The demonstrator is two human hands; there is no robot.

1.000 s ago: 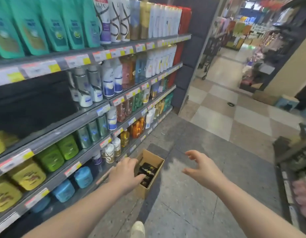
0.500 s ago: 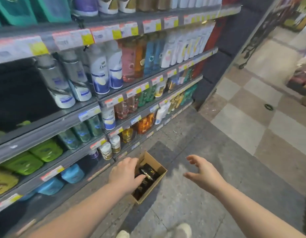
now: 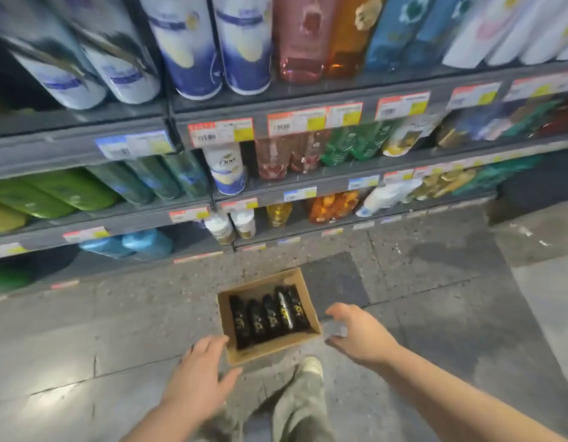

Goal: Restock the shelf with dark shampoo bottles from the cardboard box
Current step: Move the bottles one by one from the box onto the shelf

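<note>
The person is standing over the cardboard box (image 3: pixel 273 350) on the floor below the shelf (image 3: pixel 139 218), at the pick-up step. Five dark shampoo bottles (image 3: pixel 269 317) are lying side by side inside it. The left hand (image 3: pixel 198 378) and right hand (image 3: pixel 359 338) are hovering either side, each grip spread open and holding nothing. Next, one hand likely needs to dip in and close round a bottle.
</note>
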